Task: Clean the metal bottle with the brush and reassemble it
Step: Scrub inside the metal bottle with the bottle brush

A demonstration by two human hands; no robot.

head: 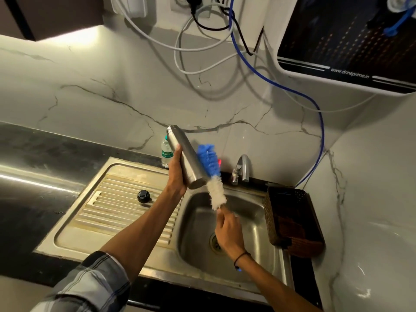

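My left hand (176, 171) grips the metal bottle (184, 154) above the sink, tilted with its far end up and to the left and its near end down towards the basin. A bottle brush (211, 174) with blue bristles at the tip and white bristles lower down lies against the bottle's right side. My right hand (228, 230) holds the brush by its handle below the white bristles; the hand is blurred. The bottle's black cap (143, 196) lies on the ribbed drainboard, apart from the bottle.
The steel sink basin (252, 224) has a drain (215, 242) at its bottom and a tap (242, 168) behind it. A dark woven basket (292, 219) sits at the sink's right edge. A clear plastic water bottle (166, 154) stands behind the drainboard. Cables hang on the wall.
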